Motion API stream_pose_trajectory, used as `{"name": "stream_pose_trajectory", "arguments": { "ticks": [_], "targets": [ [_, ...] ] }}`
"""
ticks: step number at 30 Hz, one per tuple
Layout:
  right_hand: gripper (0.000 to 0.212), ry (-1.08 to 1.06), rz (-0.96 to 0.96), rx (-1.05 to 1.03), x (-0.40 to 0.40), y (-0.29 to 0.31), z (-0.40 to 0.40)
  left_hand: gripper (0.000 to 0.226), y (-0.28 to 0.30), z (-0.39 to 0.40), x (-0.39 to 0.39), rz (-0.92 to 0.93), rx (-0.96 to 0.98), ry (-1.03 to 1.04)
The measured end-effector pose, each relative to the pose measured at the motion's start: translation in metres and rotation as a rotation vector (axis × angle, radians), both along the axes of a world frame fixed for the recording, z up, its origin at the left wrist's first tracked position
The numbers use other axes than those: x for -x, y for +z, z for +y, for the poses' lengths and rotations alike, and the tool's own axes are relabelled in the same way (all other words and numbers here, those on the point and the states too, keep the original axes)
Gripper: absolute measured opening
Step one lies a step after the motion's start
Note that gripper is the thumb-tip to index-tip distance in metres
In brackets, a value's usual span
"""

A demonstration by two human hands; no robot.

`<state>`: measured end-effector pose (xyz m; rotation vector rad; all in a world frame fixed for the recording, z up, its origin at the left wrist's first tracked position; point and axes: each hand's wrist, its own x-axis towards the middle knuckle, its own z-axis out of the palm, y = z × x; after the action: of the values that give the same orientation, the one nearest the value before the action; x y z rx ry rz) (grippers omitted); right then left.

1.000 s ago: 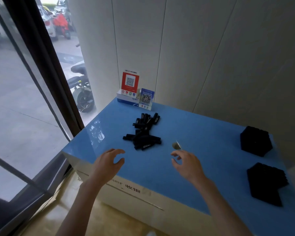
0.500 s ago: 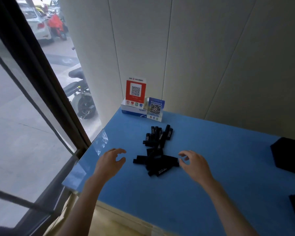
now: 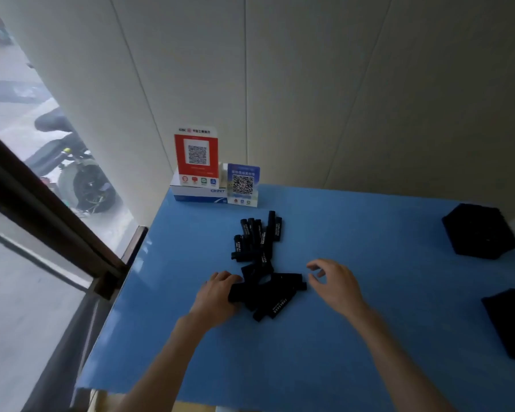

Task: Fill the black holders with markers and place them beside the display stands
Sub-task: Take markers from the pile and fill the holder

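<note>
A: How do you reckon those markers [image 3: 260,263] will handle?

B: Light and stiff, I'd judge. Short black barrels with white lettering, probably smooth plastic, so a loose one could roll or slip on the glossy blue tabletop [image 3: 354,337]. They lie criss-crossed in a heap, so lifting one may drag its neighbours. Best taken across the middle of a barrel, between thumb and fingertips, or several gathered side by side.

A: Where is the heap?

B: Around the middle of the tabletop, trailing from the hands toward the far left corner, where the red display stand [image 3: 197,157] and the blue display stand [image 3: 243,184] sit on a white box [image 3: 197,194].

A: And the hands?

B: The left hand [image 3: 217,295] rests on the near left end of the heap, fingers [image 3: 225,278] curled over the end of a barrel. Whether it has really closed round it or only rests on it, I cannot tell. The right hand [image 3: 336,285] holds nothing; its fingers [image 3: 314,267] are loosely curved and spread, just beside the heap's right end, seemingly not touching.

A: The holders?

B: Two black holders, well apart from the heap by the right edge: the farther holder [image 3: 480,231] and the nearer holder [image 3: 510,322]. I see no markers in either.
</note>
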<state>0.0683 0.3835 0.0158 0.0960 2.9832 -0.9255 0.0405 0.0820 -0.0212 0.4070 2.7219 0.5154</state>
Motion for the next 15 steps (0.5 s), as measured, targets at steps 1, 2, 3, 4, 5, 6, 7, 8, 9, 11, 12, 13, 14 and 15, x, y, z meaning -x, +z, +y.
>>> {"name": "stream_pose_trajectory", "arguments": {
  "ticks": [1, 2, 3, 4, 5, 6, 7, 8, 9, 11, 12, 13, 14, 15],
  "targets": [
    [0.018, -0.011, -0.006, -0.001, -0.001, -0.001, 0.000, 0.062, -0.003, 0.004, 0.003, 0.031, 0.031, -0.027],
    [0.018, -0.021, -0.013, -0.005, -0.002, -0.002, 0.000, 0.063, -0.005, 0.007, 0.006, 0.051, 0.060, -0.049],
    [0.018, -0.032, -0.020, -0.009, -0.002, -0.002, 0.001, 0.062, -0.006, 0.010, 0.008, 0.065, 0.089, -0.068],
    [0.018, -0.044, -0.021, -0.010, -0.003, -0.003, 0.002, 0.062, -0.006, 0.013, 0.010, 0.077, 0.115, -0.087],
    [0.017, -0.053, -0.015, -0.008, -0.003, -0.004, 0.003, 0.060, -0.006, 0.013, 0.012, 0.084, 0.133, -0.101],
    [0.017, -0.061, -0.012, -0.005, -0.002, -0.005, 0.004, 0.058, -0.007, 0.013, 0.014, 0.087, 0.146, -0.109],
    [0.016, -0.066, -0.013, -0.004, -0.002, -0.006, 0.004, 0.055, -0.007, 0.011, 0.015, 0.090, 0.161, -0.116],
    [0.016, -0.070, -0.018, -0.008, -0.001, -0.007, 0.004, 0.050, -0.008, 0.009, 0.016, 0.092, 0.182, -0.118],
    [0.015, -0.071, -0.021, -0.011, -0.001, -0.008, 0.005, 0.045, -0.009, 0.005, 0.016, 0.092, 0.200, -0.110],
    [0.014, -0.078, -0.018, -0.007, 0.001, -0.009, 0.005, 0.038, -0.010, -0.001, 0.015, 0.089, 0.213, -0.076],
    [0.014, -0.085, -0.016, -0.004, 0.001, -0.009, 0.005, 0.038, -0.010, -0.003, 0.016, 0.087, 0.215, -0.062],
    [0.014, -0.089, -0.015, -0.001, 0.002, -0.009, 0.005, 0.038, -0.009, -0.005, 0.016, 0.087, 0.218, -0.052],
    [0.014, -0.090, -0.016, 0.001, 0.002, -0.010, 0.004, 0.038, -0.009, -0.007, 0.016, 0.084, 0.216, -0.040],
    [0.014, -0.091, -0.019, 0.003, 0.002, -0.011, 0.004, 0.037, -0.008, -0.008, 0.017, 0.076, 0.206, -0.025]
  ]
}}
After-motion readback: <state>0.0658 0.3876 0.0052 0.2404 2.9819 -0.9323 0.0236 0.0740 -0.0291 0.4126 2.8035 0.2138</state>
